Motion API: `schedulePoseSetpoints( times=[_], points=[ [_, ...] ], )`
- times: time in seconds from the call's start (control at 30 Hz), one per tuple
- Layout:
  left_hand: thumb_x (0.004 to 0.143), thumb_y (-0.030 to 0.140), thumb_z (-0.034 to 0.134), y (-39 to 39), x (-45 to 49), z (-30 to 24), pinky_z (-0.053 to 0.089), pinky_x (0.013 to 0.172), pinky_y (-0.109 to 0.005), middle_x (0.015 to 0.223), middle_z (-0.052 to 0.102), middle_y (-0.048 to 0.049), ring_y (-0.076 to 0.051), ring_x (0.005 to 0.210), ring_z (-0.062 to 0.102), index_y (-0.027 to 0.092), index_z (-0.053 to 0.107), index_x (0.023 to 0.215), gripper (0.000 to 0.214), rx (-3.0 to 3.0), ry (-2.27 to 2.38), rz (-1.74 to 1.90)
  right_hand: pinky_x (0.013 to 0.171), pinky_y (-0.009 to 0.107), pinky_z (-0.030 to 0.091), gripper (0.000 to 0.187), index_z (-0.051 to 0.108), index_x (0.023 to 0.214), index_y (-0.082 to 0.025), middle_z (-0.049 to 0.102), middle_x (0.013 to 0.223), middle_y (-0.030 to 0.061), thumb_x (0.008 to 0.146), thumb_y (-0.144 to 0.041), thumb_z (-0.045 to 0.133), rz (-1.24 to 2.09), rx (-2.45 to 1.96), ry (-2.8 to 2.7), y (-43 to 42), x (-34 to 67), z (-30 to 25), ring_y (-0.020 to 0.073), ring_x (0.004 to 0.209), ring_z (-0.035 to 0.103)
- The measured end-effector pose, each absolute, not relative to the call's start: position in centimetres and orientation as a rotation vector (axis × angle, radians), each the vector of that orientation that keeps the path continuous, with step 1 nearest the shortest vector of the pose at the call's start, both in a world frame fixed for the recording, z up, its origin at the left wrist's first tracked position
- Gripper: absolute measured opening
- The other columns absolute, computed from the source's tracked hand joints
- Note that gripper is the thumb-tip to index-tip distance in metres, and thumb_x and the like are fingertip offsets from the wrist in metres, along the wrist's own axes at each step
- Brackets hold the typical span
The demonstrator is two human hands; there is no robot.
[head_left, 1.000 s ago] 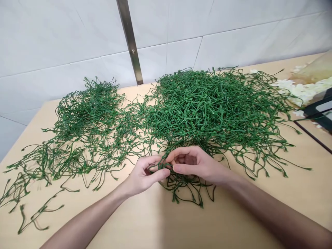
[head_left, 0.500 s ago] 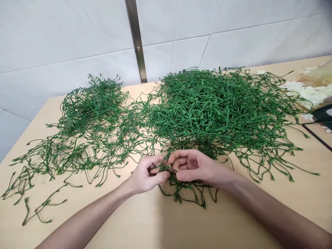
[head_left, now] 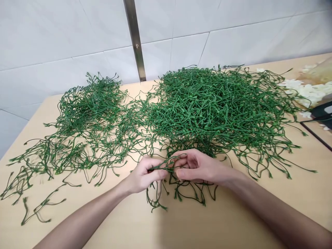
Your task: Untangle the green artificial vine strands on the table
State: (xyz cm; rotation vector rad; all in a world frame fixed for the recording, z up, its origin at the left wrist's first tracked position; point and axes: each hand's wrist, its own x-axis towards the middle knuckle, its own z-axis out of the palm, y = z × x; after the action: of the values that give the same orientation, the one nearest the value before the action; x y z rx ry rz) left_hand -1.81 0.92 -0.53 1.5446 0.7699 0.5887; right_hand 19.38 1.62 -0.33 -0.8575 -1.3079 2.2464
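Observation:
Thin green artificial flower stems (head_left: 169, 165) stretch between my two hands, above the near edge of the large pile. My left hand (head_left: 145, 174) pinches them between thumb and bent fingers, with a loop of stems hanging below it. My right hand (head_left: 197, 167) has its fingers curled around the other end, its thumb a little apart from the fingertips; its exact grip is partly hidden. Under the hands, more loose stems (head_left: 192, 195) lie on the table. Right behind them rises the big heap of green stems (head_left: 207, 103).
A smaller heap of green stems (head_left: 88, 103) lies at the back left, with scattered ones in front. White flower petals (head_left: 308, 91) and a black object (head_left: 321, 112) are at the right edge. A tiled wall (head_left: 77, 31) with a metal strip (head_left: 136, 45) stands behind the wooden table (head_left: 124, 221).
The stems between my hands have shifted, and a loop now hangs below my left hand. Strands now lie across my right fingers. Both hands have stayed nearly in place.

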Motion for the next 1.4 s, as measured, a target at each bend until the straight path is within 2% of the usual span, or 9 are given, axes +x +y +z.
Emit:
schedulePoseSetpoints(
  times=[0.13, 0.33, 0.5, 0.63, 0.83, 0.93, 1.03, 1.13, 1.4],
  points=[
    [0.085, 0.030, 0.055, 0.7, -1.7, -0.6, 0.019, 0.046, -0.024, 0.051, 0.031, 0.0057, -0.007, 0.047, 0.025, 0.017, 0.040, 0.058, 0.034, 1.570, 0.726, 0.503, 0.050, 0.018, 0.036, 0.035, 0.069, 0.090, -0.014, 0.067, 0.069, -0.0007, 0.068, -0.038, 0.081, 2.199, -0.968, -1.515, 1.4, 19.3, -0.1, 0.0068, 0.056, 0.052],
    [0.088, 0.035, 0.055, 0.7, -1.8, -0.6, 0.019, 0.042, -0.023, 0.051, 0.035, 0.0045, -0.006, 0.045, 0.026, 0.015, 0.050, 0.060, 0.034, 1.531, 0.686, 0.479, 0.039, 0.022, 0.016, 0.038, 0.069, 0.101, -0.013, 0.069, 0.060, -0.0013, 0.082, -0.045, 0.068, 2.266, -0.957, -1.617, 1.6, 19.8, 0.1, 0.0042, 0.040, 0.023],
    [0.087, 0.041, 0.056, 0.8, -1.9, -0.4, 0.018, 0.040, -0.023, 0.048, 0.034, 0.0051, -0.006, 0.043, 0.026, 0.014, 0.055, 0.060, 0.039, 1.505, 0.677, 0.422, 0.047, 0.020, 0.030, 0.033, 0.072, 0.094, -0.013, 0.072, 0.067, 0.0021, 0.080, -0.042, 0.070, 2.274, -0.950, -1.655, 1.3, 19.7, 1.0, 0.0070, 0.049, 0.044],
    [0.089, 0.046, 0.054, 1.1, -2.1, -0.1, 0.027, 0.047, -0.022, 0.058, 0.043, 0.0024, -0.008, 0.053, 0.036, 0.012, 0.063, 0.072, 0.039, 1.475, 0.717, 0.338, 0.068, 0.022, 0.046, 0.027, 0.074, 0.085, -0.013, 0.073, 0.080, 0.0052, 0.080, -0.040, 0.070, 2.221, -0.920, -1.625, 1.4, 19.6, 1.3, 0.0114, 0.070, 0.062],
    [0.089, 0.055, 0.048, 1.2, -2.3, -0.3, 0.026, 0.049, -0.023, 0.060, 0.042, 0.0019, -0.009, 0.055, 0.035, 0.013, 0.054, 0.066, 0.048, 1.414, 0.719, 0.374, 0.048, 0.019, 0.031, 0.031, 0.071, 0.091, -0.015, 0.050, 0.062, -0.0044, 0.083, -0.045, 0.065, 2.088, -0.879, -1.720, 1.5, 19.8, 0.9, 0.0060, 0.052, 0.038],
    [0.079, 0.060, 0.060, 0.9, -2.3, -0.7, 0.018, 0.042, -0.023, 0.052, 0.031, 0.0059, -0.006, 0.048, 0.025, 0.016, 0.043, 0.059, 0.051, 1.434, 0.652, 0.354, 0.045, 0.020, 0.024, 0.030, 0.070, 0.083, -0.015, 0.040, 0.058, -0.0061, 0.079, -0.045, 0.069, 2.025, -0.925, -1.848, 1.0, 19.7, 0.7, 0.0059, 0.051, 0.031],
    [0.063, 0.054, 0.079, 0.7, -2.1, -1.1, 0.012, 0.039, -0.023, 0.047, 0.026, 0.0088, -0.004, 0.043, 0.019, 0.017, 0.042, 0.055, 0.053, 1.486, 0.602, 0.387, 0.044, 0.020, 0.021, 0.035, 0.069, 0.073, -0.014, 0.039, 0.054, -0.0065, 0.070, -0.048, 0.076, 1.904, -0.992, -1.993, 0.4, 19.4, 0.5, 0.0057, 0.050, 0.031],
    [0.055, 0.052, 0.085, 0.6, -1.8, -1.4, 0.015, 0.038, -0.022, 0.045, 0.032, 0.0083, -0.004, 0.042, 0.021, 0.015, 0.049, 0.056, 0.051, 1.553, 0.562, 0.450, 0.046, 0.021, 0.023, 0.041, 0.069, 0.069, -0.014, 0.043, 0.055, -0.0058, 0.061, -0.053, 0.081, 1.700, -0.958, -2.094, 0.0, 19.0, 0.5, 0.0060, 0.052, 0.032],
    [0.057, 0.056, 0.081, 0.4, -1.2, -1.5, 0.016, 0.039, -0.022, 0.047, 0.026, 0.0085, -0.005, 0.045, 0.020, 0.017, 0.038, 0.049, 0.059, 1.660, 0.616, 0.587, 0.045, 0.022, 0.019, 0.046, 0.069, 0.069, -0.016, 0.027, 0.052, -0.0091, 0.058, -0.059, 0.081, 1.443, -0.866, -2.117, -0.3, 18.3, 0.1, 0.0054, 0.049, 0.024]
  ],
)
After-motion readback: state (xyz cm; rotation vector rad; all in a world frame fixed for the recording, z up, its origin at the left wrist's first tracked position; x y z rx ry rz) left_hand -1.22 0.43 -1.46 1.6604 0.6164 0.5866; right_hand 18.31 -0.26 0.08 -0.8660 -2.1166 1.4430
